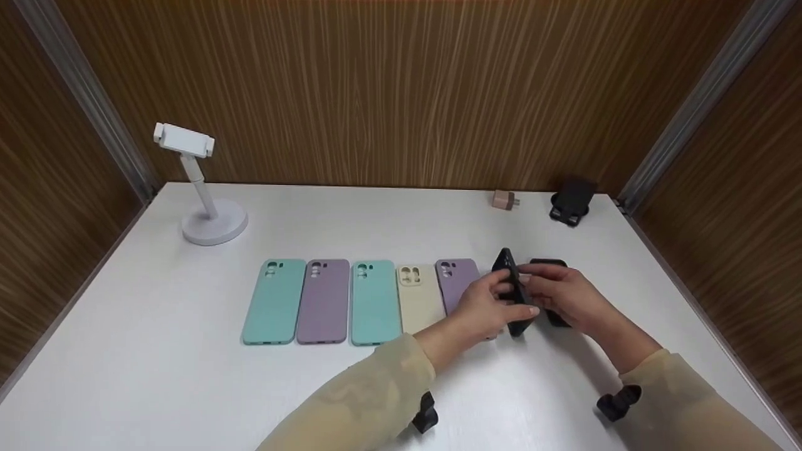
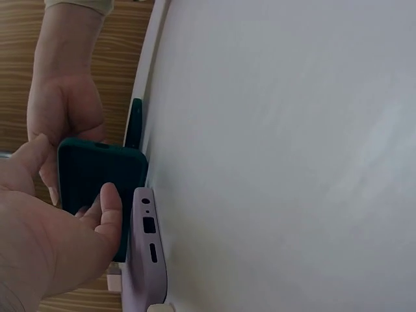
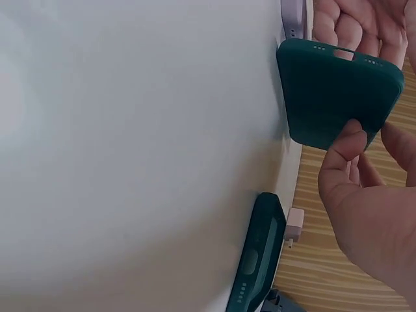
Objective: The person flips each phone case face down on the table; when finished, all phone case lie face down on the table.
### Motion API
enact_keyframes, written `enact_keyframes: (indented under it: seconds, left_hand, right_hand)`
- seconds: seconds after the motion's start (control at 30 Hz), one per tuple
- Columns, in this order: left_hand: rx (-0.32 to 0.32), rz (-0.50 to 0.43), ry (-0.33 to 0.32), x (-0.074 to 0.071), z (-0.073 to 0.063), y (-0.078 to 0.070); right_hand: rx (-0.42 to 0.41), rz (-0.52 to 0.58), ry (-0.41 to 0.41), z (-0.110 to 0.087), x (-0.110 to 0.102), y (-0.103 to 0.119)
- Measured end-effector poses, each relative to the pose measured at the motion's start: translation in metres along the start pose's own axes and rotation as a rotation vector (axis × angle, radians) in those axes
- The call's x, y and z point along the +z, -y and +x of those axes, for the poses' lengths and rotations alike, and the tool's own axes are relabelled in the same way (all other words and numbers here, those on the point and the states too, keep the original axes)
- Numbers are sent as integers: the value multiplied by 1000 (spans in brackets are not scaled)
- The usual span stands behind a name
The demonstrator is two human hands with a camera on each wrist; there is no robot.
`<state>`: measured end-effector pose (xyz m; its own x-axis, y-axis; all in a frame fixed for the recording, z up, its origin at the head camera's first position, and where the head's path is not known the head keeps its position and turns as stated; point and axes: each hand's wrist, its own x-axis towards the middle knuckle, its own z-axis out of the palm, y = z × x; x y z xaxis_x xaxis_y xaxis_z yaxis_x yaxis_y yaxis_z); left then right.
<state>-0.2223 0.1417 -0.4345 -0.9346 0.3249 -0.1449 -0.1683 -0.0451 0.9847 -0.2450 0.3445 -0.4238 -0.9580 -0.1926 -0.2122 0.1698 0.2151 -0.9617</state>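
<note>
A dark green phone case stands tilted on edge above the table, held between both hands. My left hand grips it from the left, the thumb across its lower part; in the left wrist view, fingertips press against its hollow inner side. From the right, my right hand pinches its side edge, thumb on the flat back in the right wrist view. Another dark green case lies on the table below the right hand, partly hidden in the head view. Beside the left hand lies a purple case, its lower part covered.
To the left, a row holds a cream case, a purple case and mint cases. A white phone stand occupies the back left. A pink charger plug and a black folded stand sit at the back right.
</note>
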Motion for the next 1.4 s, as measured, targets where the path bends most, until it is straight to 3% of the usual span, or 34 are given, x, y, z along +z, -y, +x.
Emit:
enact_keyframes:
  seconds: [0.27,0.43,0.67,1.03,1.4]
  left_hand:
    - [13,107,-46,-3,-1,1]
    - [39,118,-59,-3,0,1]
    - [7,122,-73,-3,-3,-2]
    - [9,36,-32,-5,-5,-5]
    - [-15,-71,-13,-4,-8,-3]
  right_hand:
    - [1,-4,28,1,2,-3]
    - [-14,-5,42,1,2,-4]
    - [-22,1,60,0,3,-2]
    - [-22,-30,59,2,6,-1]
    - [-34,-155,-8,2,8,1]
